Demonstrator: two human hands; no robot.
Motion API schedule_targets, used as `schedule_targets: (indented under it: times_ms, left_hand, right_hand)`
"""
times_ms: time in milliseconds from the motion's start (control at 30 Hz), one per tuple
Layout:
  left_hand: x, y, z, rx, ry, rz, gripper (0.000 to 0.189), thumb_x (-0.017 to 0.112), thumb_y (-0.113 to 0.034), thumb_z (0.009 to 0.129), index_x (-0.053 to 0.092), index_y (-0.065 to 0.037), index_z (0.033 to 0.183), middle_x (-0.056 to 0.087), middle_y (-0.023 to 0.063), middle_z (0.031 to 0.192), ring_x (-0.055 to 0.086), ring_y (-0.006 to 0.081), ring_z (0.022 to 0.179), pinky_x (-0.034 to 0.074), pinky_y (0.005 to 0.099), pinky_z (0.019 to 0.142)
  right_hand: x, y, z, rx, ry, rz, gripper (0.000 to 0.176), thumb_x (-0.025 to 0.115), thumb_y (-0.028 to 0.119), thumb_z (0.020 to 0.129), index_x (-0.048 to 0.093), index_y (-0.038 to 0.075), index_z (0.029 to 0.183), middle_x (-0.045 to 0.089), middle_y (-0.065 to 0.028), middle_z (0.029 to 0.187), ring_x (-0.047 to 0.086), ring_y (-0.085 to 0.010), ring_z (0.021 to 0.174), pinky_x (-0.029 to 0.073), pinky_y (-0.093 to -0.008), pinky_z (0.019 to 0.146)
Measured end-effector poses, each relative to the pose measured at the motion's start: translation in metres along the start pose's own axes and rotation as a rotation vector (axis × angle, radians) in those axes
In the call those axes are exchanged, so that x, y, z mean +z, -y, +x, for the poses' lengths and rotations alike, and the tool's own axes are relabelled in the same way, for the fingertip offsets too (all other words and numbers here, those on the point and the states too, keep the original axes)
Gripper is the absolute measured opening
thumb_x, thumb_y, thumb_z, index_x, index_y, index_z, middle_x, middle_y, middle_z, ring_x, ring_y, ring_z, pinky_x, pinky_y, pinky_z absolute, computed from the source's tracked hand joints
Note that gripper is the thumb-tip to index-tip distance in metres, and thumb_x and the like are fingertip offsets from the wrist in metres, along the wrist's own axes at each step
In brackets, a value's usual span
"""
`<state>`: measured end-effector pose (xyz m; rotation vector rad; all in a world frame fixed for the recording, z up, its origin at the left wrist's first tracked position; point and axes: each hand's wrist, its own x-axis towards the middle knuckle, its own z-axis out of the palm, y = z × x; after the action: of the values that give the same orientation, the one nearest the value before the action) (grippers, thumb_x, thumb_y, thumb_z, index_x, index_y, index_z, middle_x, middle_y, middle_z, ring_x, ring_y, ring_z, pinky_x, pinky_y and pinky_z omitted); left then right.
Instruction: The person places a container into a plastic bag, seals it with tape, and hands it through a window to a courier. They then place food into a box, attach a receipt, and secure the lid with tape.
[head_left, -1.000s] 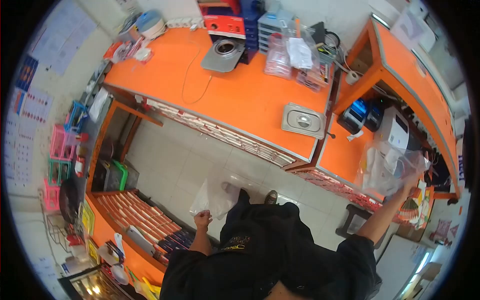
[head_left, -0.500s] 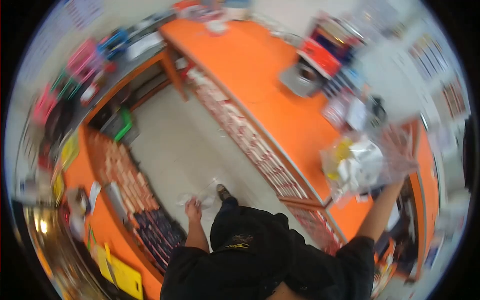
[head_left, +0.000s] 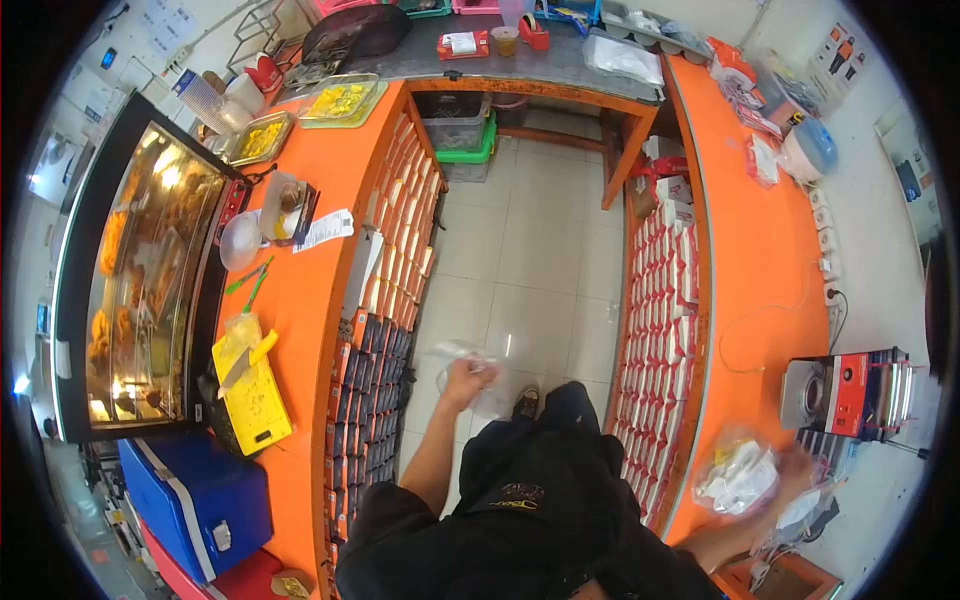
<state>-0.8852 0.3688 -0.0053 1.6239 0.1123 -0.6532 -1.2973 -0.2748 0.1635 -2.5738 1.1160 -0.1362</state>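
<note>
In the head view my left hand (head_left: 470,382) is closed around a thin clear plastic bag (head_left: 490,402), held low over the floor between the counters. At the right counter's near end lies a clear plastic bag (head_left: 738,474) with white and some yellow contents. My right hand (head_left: 793,472) is just right of this bag, smeared by motion. I cannot make out whether its fingers still grip the plastic. Close to that hand, further right, is the red and grey sealing machine (head_left: 845,393).
A glass display warmer (head_left: 150,275) with fried food stands left. On the left counter, a knife (head_left: 245,362) lies on a yellow cutting board (head_left: 250,400), beside a blue cooler (head_left: 200,500). Folded boxes (head_left: 660,310) fill the shelves. A dark table (head_left: 400,50) spans the far end.
My view has swung to the left and levelled. The filled bag, raised in my right hand before, is now down at the right counter. My left hand still holds its thin bag.
</note>
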Motion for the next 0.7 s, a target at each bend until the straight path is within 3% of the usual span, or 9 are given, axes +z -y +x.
schedule_targets:
  times_ms: [33, 67, 133, 200, 300, 367, 433, 567, 700]
  left_hand:
    - [0.023, -0.029, 0.008, 0.032, 0.042, 0.056, 0.024, 0.076, -0.018, 0.080, 0.060, -0.003, 0.071, 0.056, -0.0005, 0.062, 0.052, 0.0090, 0.056, 0.045, 0.0274, 0.053]
    - [0.048, -0.055, 0.021, -0.038, 0.060, 0.130, 0.025, 0.076, -0.020, 0.080, 0.060, -0.004, 0.071, 0.055, -0.0006, 0.062, 0.052, 0.0085, 0.055, 0.043, 0.0269, 0.051]
    - [0.095, -0.092, 0.053, -0.096, 0.180, 0.114, 0.028, 0.077, -0.023, 0.080, 0.059, -0.004, 0.071, 0.055, -0.0004, 0.062, 0.051, 0.0081, 0.056, 0.041, 0.0258, 0.049]
    - [0.131, -0.115, 0.100, -0.066, 0.268, 0.024, 0.029, 0.076, -0.025, 0.080, 0.059, -0.004, 0.072, 0.055, -0.0001, 0.062, 0.051, 0.0082, 0.056, 0.040, 0.0251, 0.050]
    - [0.138, -0.152, 0.175, -0.096, 0.384, -0.420, 0.028, 0.076, -0.027, 0.080, 0.060, -0.005, 0.074, 0.055, -0.0019, 0.062, 0.051, 0.0081, 0.059, 0.042, 0.0253, 0.052]
    - [0.114, -0.190, 0.211, 0.067, 0.368, 0.058, 0.018, 0.072, -0.017, 0.078, 0.060, -0.007, 0.070, 0.059, 0.0035, 0.062, 0.056, 0.0158, 0.059, 0.045, 0.0305, 0.054]
    - [0.091, -0.162, 0.290, 0.456, -0.064, 0.723, 0.007, 0.063, -0.007, 0.070, 0.058, -0.006, 0.065, 0.062, 0.0115, 0.064, 0.059, 0.0268, 0.059, 0.046, 0.0367, 0.055]
    - [0.049, -0.237, 0.369, 0.327, -0.478, 0.502, 0.008, 0.059, -0.003, 0.061, 0.051, -0.005, 0.059, 0.058, 0.0131, 0.061, 0.058, 0.0337, 0.060, 0.046, 0.0413, 0.057]
    - [0.033, -0.278, 0.399, 0.165, -0.472, 0.264, 0.011, 0.062, -0.002, 0.061, 0.052, -0.005, 0.064, 0.056, 0.0104, 0.058, 0.059, 0.0318, 0.060, 0.045, 0.0412, 0.057]
  right_hand:
    - [0.073, 0.090, 0.016, 0.003, 0.003, 0.003, 0.034, 0.053, 0.019, 0.087, 0.058, 0.003, 0.117, 0.063, -0.0147, 0.099, 0.062, -0.0185, 0.076, 0.052, -0.0318, 0.066]
    - [0.154, 0.220, 0.024, -0.117, -0.296, 0.923, 0.026, 0.053, 0.014, 0.088, 0.058, 0.002, 0.111, 0.062, -0.0046, 0.096, 0.061, -0.0170, 0.078, 0.052, -0.0293, 0.067]
    - [0.217, 0.364, 0.059, -0.143, 0.743, 0.981, 0.022, 0.067, 0.012, 0.083, 0.063, 0.000, 0.102, 0.064, -0.0045, 0.082, 0.060, -0.0127, 0.069, 0.050, -0.0271, 0.060]
    - [0.242, 0.458, 0.080, -0.255, 0.909, 0.737, 0.024, 0.066, 0.024, 0.086, 0.064, 0.000, 0.087, 0.061, -0.0020, 0.069, 0.059, -0.0129, 0.063, 0.046, -0.0293, 0.055]
    - [0.285, 0.480, 0.157, -0.426, 0.887, 0.658, 0.027, 0.064, 0.025, 0.086, 0.064, 0.001, 0.074, 0.059, -0.0040, 0.060, 0.058, -0.0157, 0.056, 0.045, -0.0320, 0.052]
    - [0.308, 0.464, 0.221, -0.592, 0.713, 0.580, 0.024, 0.064, 0.018, 0.079, 0.062, -0.001, 0.065, 0.057, -0.0113, 0.055, 0.056, -0.0219, 0.052, 0.043, -0.0345, 0.050]
    - [0.312, 0.454, 0.302, -0.633, 0.350, 0.462, 0.015, 0.062, 0.010, 0.071, 0.060, 0.000, 0.061, 0.054, -0.0177, 0.055, 0.055, -0.0299, 0.052, 0.042, -0.0367, 0.051]
    - [0.294, 0.487, 0.394, -0.687, 0.134, 0.320, 0.017, 0.060, 0.006, 0.070, 0.052, 0.000, 0.057, 0.054, -0.0189, 0.057, 0.056, -0.0340, 0.055, 0.042, -0.0393, 0.052]
    - [0.261, 0.538, 0.499, -0.582, -0.099, 0.409, 0.016, 0.059, 0.000, 0.074, 0.044, 0.001, 0.068, 0.044, -0.0137, 0.059, 0.051, -0.0248, 0.055, 0.042, -0.0371, 0.054]
